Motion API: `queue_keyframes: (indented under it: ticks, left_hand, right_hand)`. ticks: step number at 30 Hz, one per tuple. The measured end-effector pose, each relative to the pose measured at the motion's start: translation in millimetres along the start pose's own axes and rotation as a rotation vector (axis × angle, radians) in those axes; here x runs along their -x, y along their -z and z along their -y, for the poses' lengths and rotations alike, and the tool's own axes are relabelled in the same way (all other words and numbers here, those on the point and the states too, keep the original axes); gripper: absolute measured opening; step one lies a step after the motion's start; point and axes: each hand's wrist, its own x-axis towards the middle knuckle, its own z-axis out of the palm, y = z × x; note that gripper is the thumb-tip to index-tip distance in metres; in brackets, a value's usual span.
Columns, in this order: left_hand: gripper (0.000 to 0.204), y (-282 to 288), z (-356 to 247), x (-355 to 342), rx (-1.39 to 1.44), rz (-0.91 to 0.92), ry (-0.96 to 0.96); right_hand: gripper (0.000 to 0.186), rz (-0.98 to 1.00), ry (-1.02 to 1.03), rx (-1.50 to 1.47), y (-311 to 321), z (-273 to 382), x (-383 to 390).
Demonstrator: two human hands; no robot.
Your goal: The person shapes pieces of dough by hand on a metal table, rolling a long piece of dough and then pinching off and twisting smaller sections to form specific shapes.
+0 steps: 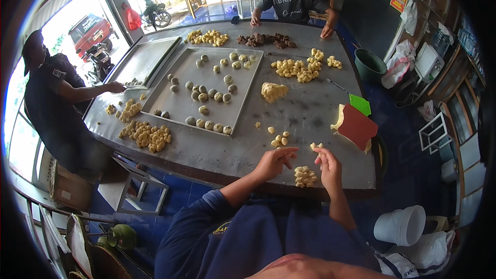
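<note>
Tray [170,104]: bearing greenish balls [203,109], on tabletop [232,155]
Left hand [274,163]: loosely curled, with thumb and fingers apart, beside loose dough balls [279,138]
Dough pile [305,176]: on tabletop, close to near edge
Right hand [330,166]: at small dough piece [315,146], cannot tell whether pinching it

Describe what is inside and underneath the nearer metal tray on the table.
Inside the nearer metal tray sit round, pale to grey-green balls, several along its near edge, with bare metal between. The tray covers the tabletop beneath, so anything there is hidden.
</note>
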Motion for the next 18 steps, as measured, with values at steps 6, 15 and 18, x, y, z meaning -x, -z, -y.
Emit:
queue_keyframes:
  ticks: [6, 15, 18]
  left_hand:
    - [0.025, 7, -6, -1, -0.059, 0.056, 0.176]
    - [0.021, -22, 40, -24, -0.822, -0.025, -0.506]
    - [0.021, -33, 47, -25, -0.994, 0.119, -0.481]
  right_hand:
    - [0.016, -0.006, -0.235, -0.192, 2, 13, 2]
    - [0.029, 0.121, 0.053, 0.496, 6, -16, 11]
    - [0.027, 0.319, -0.105, 0.539, 7, -39, 21]
